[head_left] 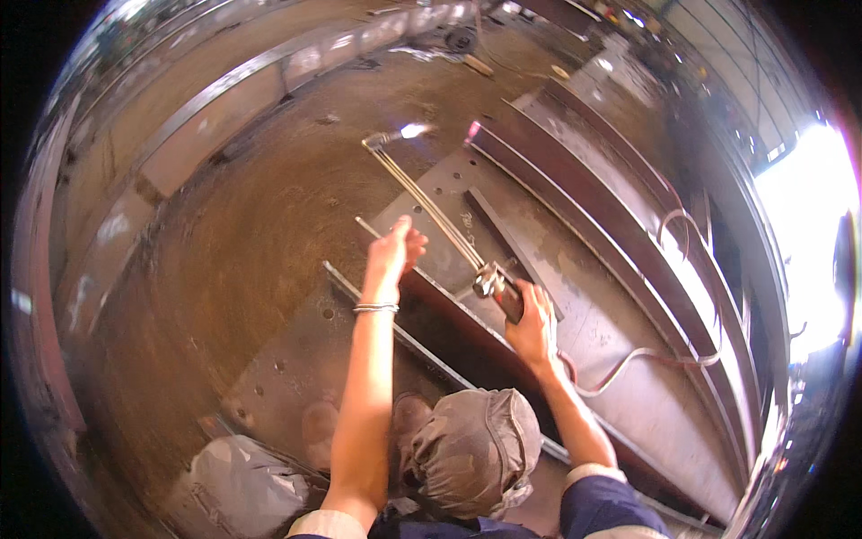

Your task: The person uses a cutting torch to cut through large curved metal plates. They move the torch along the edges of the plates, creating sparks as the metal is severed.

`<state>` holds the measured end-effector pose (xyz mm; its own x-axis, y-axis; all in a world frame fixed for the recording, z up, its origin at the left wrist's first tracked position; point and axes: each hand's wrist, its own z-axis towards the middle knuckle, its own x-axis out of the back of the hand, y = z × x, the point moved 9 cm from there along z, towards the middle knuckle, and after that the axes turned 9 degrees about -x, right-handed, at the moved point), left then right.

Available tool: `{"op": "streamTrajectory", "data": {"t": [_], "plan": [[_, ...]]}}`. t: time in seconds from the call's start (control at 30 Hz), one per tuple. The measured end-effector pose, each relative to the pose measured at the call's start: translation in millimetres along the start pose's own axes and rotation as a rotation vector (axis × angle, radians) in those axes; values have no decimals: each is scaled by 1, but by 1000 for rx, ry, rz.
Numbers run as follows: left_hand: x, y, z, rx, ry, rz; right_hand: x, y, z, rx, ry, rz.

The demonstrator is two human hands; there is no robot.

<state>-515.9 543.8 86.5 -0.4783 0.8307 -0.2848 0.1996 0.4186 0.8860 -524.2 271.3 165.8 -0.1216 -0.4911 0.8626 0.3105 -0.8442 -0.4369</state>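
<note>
My right hand [532, 322] is closed around the handle of a gas cutting torch [431, 211], near its valve body. Long, thin metal tubes run from there up and left to a bent head, where a bright white flame [413, 131] burns in the air. Left of the tubes, my left hand [393, 254] is raised with its fingers loosely apart, holding nothing that I can see. Below it lies a long steel channel beam [458, 328] with a dark inner face. The tip of a nearby curved steel beam [473, 133] glows pink.
The beams rest on a large steel plate [575, 310] with round holes. A flat steel bar [507, 238] lies right of the torch. A hose [628, 361] winds right from my right hand. More long beams [215, 103] lie at the far left. Grey cloth bulges [476, 445] are near me.
</note>
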Motion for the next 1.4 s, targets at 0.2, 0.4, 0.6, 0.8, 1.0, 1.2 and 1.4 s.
{"op": "streamTrajectory", "data": {"t": [0.2, 0.4, 0.6, 0.8, 1.0, 1.2, 1.4], "plan": [[1, -76, 5, -96, 64, -198, -45, -18, -38, 90, -142, -70], [30, -119, 9, -93, 251, -315, -75, -25, -54, 104, -232, -114], [32, -148, 4, 5, 413, -401, -84, -26, -61, 145, -375, -170], [31, -162, -1, 36, 429, -428, -98, -9, -63, 38, -548, -136], [31, -169, 0, 51, 383, -416, -101, 1, -58, 9, -748, -147], [33, -172, 3, 55, 358, -452, -105, 9, -55, -16, -803, -14], [39, -180, 8, 68, 359, -401, -112, 37, -77, -456, -985, 10]]}}
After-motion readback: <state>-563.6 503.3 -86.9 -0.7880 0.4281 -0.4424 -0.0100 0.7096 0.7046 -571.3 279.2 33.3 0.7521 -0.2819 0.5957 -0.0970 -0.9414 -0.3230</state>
